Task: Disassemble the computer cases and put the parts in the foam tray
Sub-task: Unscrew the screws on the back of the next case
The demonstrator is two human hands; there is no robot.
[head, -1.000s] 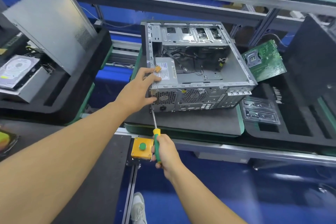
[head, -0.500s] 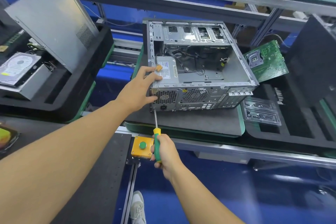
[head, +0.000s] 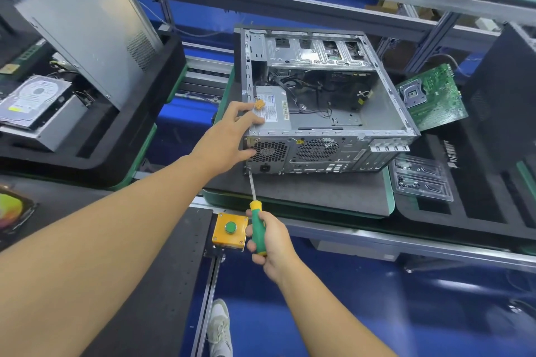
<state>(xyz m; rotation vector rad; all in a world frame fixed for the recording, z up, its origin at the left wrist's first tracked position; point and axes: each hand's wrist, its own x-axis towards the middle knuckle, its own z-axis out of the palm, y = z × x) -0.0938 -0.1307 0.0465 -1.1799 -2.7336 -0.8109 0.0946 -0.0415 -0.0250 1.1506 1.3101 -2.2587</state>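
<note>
Little has changed: the left hand (head: 229, 136) still grips the near corner of the computer case (head: 333, 153) on the grey pad (head: 304, 194), while the right hand (head: 271, 240) keeps its fingers curled round the screwdriver (head: 256, 223), whose tip stays at the lower rear corner, so a screw is probably still being loosened.

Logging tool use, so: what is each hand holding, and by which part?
The right hand grips the screwdriver by its green handle. The left hand clasps the computer case at its near left corner.
</note>
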